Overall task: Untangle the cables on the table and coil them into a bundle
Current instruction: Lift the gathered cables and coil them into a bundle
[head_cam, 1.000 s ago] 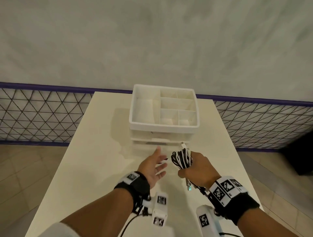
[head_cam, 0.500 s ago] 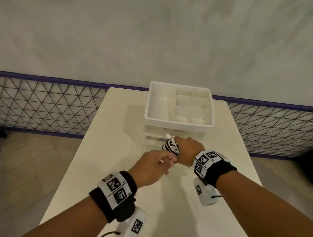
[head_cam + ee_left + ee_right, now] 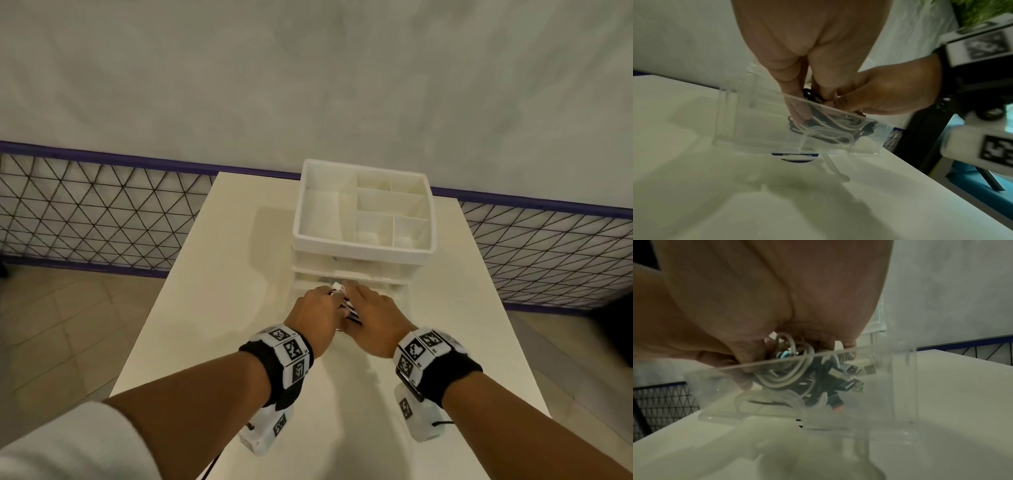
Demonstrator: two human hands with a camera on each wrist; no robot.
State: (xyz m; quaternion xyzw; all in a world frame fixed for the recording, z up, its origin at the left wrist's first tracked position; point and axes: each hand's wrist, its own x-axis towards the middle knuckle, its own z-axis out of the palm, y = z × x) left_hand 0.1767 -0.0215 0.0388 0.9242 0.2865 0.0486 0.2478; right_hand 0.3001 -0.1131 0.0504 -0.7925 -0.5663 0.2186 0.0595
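A coiled bundle of black and white cables [image 3: 345, 303] sits between my two hands, just in front of the white organizer [image 3: 363, 247]. In the wrist views the bundle [image 3: 830, 128] [image 3: 797, 374] hangs inside the organizer's pulled-out clear drawer [image 3: 756, 126] [image 3: 900, 386], its plugs pointing down and away. My left hand [image 3: 313, 317] [image 3: 801, 104] pinches the bundle's left side between finger and thumb. Gripping the top of the coil from the right is my right hand [image 3: 373, 320] [image 3: 756, 353], fingers curled round it. The hands hide most of the bundle in the head view.
The organizer's top tray has several compartments and stands at the far middle of the cream table [image 3: 222, 308]. The clear drawer [image 3: 394, 289] juts toward me. A mesh fence [image 3: 85, 212] with a purple rail runs behind, and tiled floor lies on both sides.
Both hands moved forward to the organizer. The left hand, open a second ago, joined the right on the bundle, and together they lowered it into the clear drawer.
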